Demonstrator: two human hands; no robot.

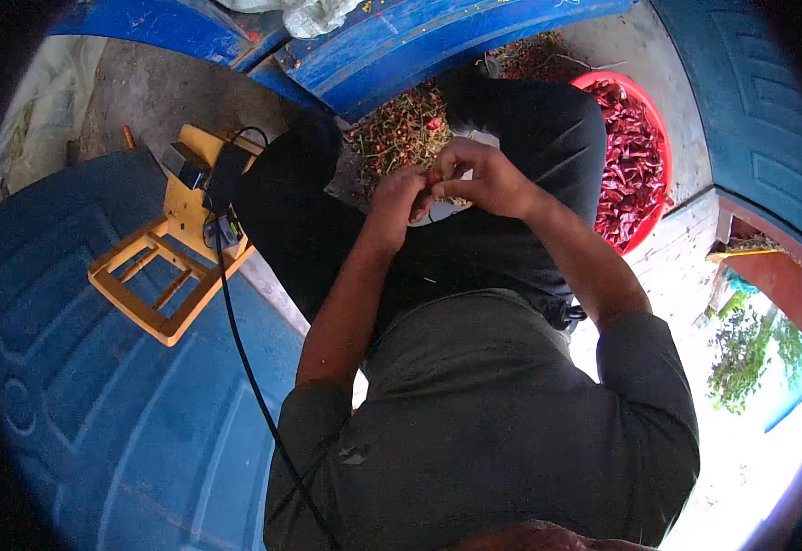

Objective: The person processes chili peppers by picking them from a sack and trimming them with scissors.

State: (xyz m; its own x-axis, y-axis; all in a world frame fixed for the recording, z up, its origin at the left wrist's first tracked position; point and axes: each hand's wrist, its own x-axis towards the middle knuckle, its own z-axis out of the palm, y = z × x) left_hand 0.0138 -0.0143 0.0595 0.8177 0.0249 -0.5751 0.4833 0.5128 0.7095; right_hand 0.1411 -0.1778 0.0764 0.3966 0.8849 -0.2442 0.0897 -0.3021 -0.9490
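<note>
Both my hands meet in front of my knees, fingertips together. My left hand (395,200) and my right hand (485,179) pinch a small red chili (432,176) between them; most of it is hidden by the fingers. Under the hands lies a white object (444,211), partly covered. Just beyond the hands, a heap of chili stems and scraps (399,131) lies on the ground between my dark trouser legs. A red tub (660,124) full of dried red chilies stands to the right of my right knee.
A yellow wooden frame (164,275) lies to the left on a blue panel (98,386), carrying a black device (226,170) with a black cable (252,376) running towards me. Blue door panels (438,37) stand behind the heap, with a bright outdoor opening at lower right.
</note>
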